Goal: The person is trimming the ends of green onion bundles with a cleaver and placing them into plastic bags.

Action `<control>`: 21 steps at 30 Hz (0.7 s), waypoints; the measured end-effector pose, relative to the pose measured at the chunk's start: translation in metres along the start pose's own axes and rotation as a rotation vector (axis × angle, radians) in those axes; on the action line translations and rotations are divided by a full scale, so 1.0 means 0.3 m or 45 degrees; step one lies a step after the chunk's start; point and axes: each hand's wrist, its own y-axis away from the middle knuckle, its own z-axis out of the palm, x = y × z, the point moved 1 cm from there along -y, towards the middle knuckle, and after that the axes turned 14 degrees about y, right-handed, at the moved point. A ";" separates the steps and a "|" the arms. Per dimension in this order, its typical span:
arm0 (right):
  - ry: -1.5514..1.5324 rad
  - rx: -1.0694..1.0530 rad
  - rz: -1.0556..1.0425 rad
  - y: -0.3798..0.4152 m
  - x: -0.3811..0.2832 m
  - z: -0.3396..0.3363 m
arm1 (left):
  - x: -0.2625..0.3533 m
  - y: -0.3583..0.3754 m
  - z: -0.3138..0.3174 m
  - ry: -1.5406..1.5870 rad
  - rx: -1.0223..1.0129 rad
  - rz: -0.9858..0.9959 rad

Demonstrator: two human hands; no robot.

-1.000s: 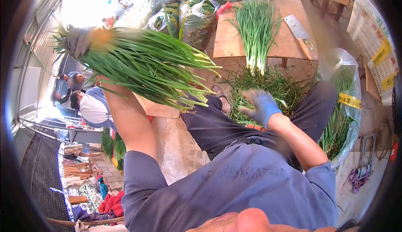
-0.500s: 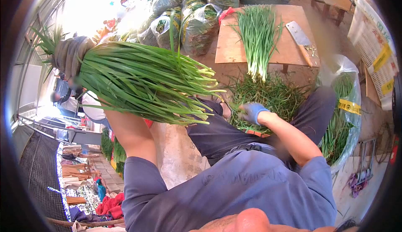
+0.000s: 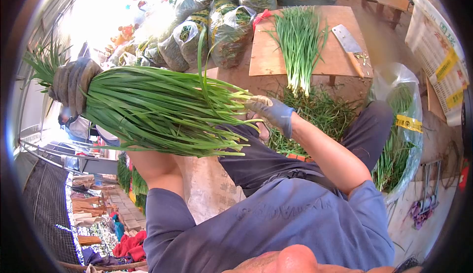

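Observation:
My left hand (image 3: 74, 83), in a grey-brown glove, is closed round the leafy end of a large bunch of garlic chives (image 3: 162, 110). The bunch is held up sideways, its pale stem ends pointing right and its leaf tips sticking out past the glove. At those stem ends is my right hand (image 3: 273, 113), in a blue glove with dirty fingers, its fingertips pinched on the upper stems. A second bundle of garlic chives (image 3: 299, 41) lies on a wooden board (image 3: 263, 59), beside a cleaver (image 3: 346, 39) with a wooden handle.
Loose green trimmings (image 3: 320, 118) are heaped between my legs. A clear bag (image 3: 411, 145) of greens stands at my right, near a white crate (image 3: 436, 51). Several stuffed plastic bags (image 3: 229, 34) are piled behind. Red cloth (image 3: 132, 245) lies at lower left.
My right hand has moved up and left from above the trimmings to the stem ends of the bunch. The held bunch has shifted slightly left and down.

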 end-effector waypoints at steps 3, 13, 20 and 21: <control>-0.430 -0.161 -0.130 -0.002 0.034 0.014 | -0.003 -0.011 -0.003 0.004 -0.026 -0.024; -0.762 -0.091 -0.039 0.002 0.087 -0.062 | -0.082 0.064 0.108 -0.039 -0.424 -0.106; -0.388 0.033 -0.104 0.036 -0.041 -0.061 | -0.117 0.098 0.100 0.054 -0.426 0.004; -0.333 0.071 -0.135 0.051 -0.046 -0.062 | -0.106 0.097 0.098 0.046 -0.445 -0.028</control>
